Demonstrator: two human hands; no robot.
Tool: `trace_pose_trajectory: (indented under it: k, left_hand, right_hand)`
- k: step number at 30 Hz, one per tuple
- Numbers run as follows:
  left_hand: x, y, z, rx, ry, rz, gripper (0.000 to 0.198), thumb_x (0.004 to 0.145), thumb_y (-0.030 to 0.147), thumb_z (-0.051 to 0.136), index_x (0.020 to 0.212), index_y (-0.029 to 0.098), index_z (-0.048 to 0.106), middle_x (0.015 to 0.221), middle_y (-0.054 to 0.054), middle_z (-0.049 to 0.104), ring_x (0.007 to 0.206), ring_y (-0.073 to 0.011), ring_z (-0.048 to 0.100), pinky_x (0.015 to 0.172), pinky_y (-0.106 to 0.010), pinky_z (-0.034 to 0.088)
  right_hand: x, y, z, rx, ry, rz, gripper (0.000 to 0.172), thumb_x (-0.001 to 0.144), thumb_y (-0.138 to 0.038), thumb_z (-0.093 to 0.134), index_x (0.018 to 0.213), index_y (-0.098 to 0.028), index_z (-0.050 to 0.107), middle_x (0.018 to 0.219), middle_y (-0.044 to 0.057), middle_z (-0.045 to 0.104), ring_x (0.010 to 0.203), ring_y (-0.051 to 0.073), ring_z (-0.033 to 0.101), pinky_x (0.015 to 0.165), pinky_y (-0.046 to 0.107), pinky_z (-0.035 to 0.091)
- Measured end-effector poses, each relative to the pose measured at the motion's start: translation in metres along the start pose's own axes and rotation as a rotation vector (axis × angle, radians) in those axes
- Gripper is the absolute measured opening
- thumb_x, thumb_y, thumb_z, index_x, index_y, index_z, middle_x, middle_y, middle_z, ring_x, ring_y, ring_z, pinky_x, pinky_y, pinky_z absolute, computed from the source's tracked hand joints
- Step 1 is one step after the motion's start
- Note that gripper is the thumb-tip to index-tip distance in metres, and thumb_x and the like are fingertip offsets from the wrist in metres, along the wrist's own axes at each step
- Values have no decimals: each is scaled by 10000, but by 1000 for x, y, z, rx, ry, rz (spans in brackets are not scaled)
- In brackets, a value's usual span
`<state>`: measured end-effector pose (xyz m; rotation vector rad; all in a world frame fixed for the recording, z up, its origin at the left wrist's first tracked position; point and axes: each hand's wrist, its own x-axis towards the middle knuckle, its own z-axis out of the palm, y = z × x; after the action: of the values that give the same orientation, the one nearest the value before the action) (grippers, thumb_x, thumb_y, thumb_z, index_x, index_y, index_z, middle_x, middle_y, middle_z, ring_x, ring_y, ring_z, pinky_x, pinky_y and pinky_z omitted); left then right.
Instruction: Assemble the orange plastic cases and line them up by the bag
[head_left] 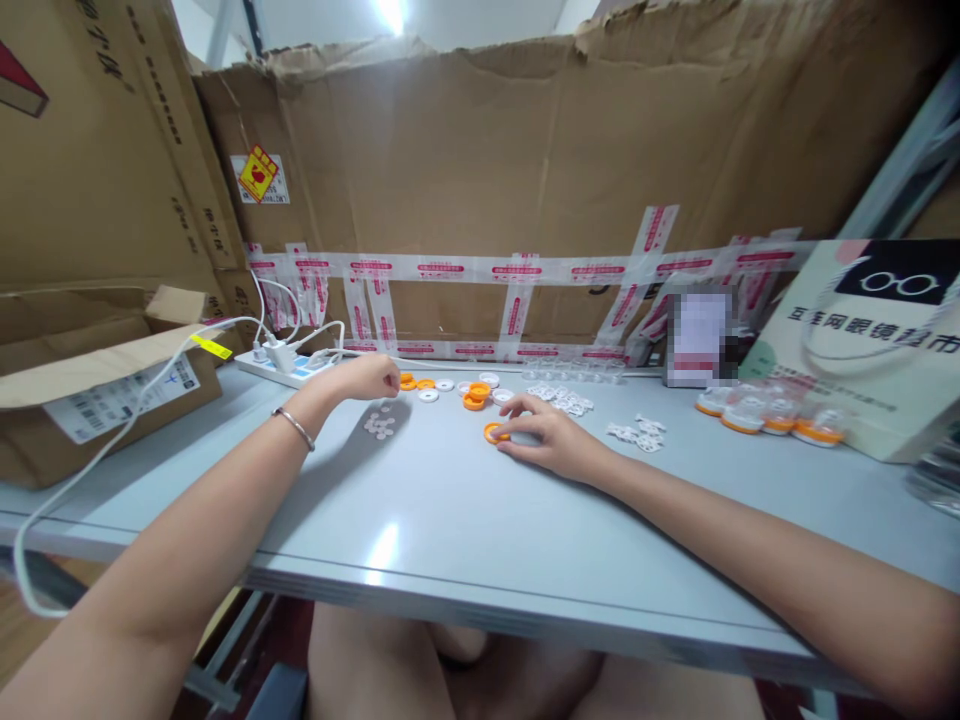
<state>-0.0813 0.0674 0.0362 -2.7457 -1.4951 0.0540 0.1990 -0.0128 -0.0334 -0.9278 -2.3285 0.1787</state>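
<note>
My left hand [373,376] is raised a little over the table, its fingers curled inward. Whatever it may hold is hidden. Beneath it lies a small cluster of white discs [380,425]. My right hand [544,432] rests low on the table, with fingertips and thumb at the edge of a round orange ring-shaped cap [493,432]. Just behind that cap are stacked orange caps [477,395]. White round rings [428,395] and more orange pieces [407,381] lie between the two hands. Small white plastic parts [566,400] are heaped behind the right hand.
Another pile of white parts [637,433] lies to the right, near clear-domed orange-and-white pieces [776,412]. A paper bag [862,350] stands at far right. A power strip [281,362] with cables and an open carton [112,385] occupy the left. Cardboard [465,160] walls the back.
</note>
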Motion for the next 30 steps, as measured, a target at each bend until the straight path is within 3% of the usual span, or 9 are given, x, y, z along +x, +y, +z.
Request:
trace_pose_trajectory:
  k: [12, 21, 24, 27, 30]
  left_hand:
    - [-6, -5, -7, -12, -201, -87, 191, 627, 249, 586, 760, 142, 670, 787, -48, 675, 675, -138, 570, 562, -186, 364]
    - [3, -15, 6, -39, -205, -34, 207, 594, 261, 589, 749, 148, 664, 750, -31, 673, 645, -127, 555, 570, -190, 363]
    - [1, -5, 4, -36, -137, -47, 152, 591, 202, 552, 673, 137, 663, 657, -18, 657, 585, -113, 542, 539, -190, 354]
    - [-3, 20, 1, -128, -7, -27, 134, 606, 182, 536, 636, 124, 653, 601, -13, 639, 571, -111, 544, 529, -194, 358]
    - [-6, 56, 1, -593, 91, 75, 186, 677, 242, 548, 788, 132, 649, 713, -25, 670, 682, -125, 597, 614, -204, 418]
  right_hand:
    - [0, 1, 3, 28, -30, -32, 145, 798, -219, 509, 838, -200, 647, 983, 80, 588, 893, 169, 580, 821, 332, 453]
    - [2, -4, 0, 86, -46, -2, 136, 799, -228, 505, 898, -199, 594, 902, 44, 641, 850, 151, 590, 781, 296, 460]
    - [1, -8, -2, 93, -17, 65, 221, 763, -300, 562, 962, -204, 566, 942, 45, 643, 859, 164, 598, 783, 310, 467]
    - [1, -10, -4, 103, 97, 94, 287, 752, -344, 576, 1006, -212, 551, 1013, 52, 634, 891, 174, 601, 803, 327, 472]
    - [1, -11, -6, 69, 208, 45, 243, 777, -303, 554, 1005, -218, 562, 990, 48, 644, 875, 171, 607, 794, 330, 482]
